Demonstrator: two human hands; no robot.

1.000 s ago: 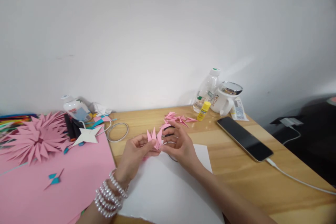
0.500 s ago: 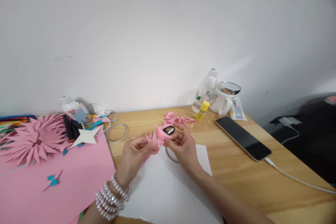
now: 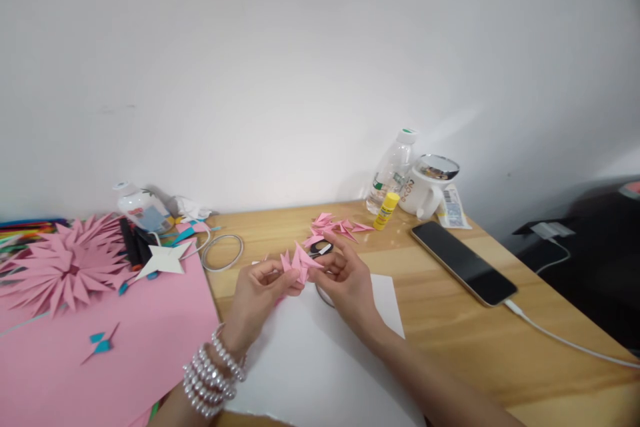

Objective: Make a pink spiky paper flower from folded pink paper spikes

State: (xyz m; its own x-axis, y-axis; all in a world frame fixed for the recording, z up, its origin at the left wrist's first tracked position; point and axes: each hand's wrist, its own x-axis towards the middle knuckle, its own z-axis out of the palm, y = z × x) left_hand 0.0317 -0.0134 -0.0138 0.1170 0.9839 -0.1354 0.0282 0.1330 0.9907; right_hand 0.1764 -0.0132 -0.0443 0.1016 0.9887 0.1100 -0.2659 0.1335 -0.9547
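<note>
Between my two hands is a cluster of pointed, folded pink paper pieces (image 3: 299, 264). My left hand (image 3: 261, 290), with pearl bracelets (image 3: 210, 380) at the wrist, pinches the cluster from the left. On the other side, my right hand (image 3: 349, 280) pinches a pink folded paper piece (image 3: 306, 257) that touches the cluster; whether it is joined cannot be seen. Black-handled scissors (image 3: 321, 248) lie just behind my right fingers, partly hidden. Below both hands is a white sheet of paper (image 3: 330, 367). More folded pink pieces (image 3: 345, 227) lie on the table behind.
A yellow glue stick (image 3: 386, 211), a bottle (image 3: 395, 170) and a mug (image 3: 424, 193) stand at the back right. A phone (image 3: 463, 263) with a cable lies at right. Pink paper flowers (image 3: 70, 267) and a white paper star (image 3: 163, 259) lie left on pink sheets (image 3: 165, 340).
My right hand has brought its pink piece left, from a small gap away to against the cluster in my left hand. My left hand stays nearly in place.
</note>
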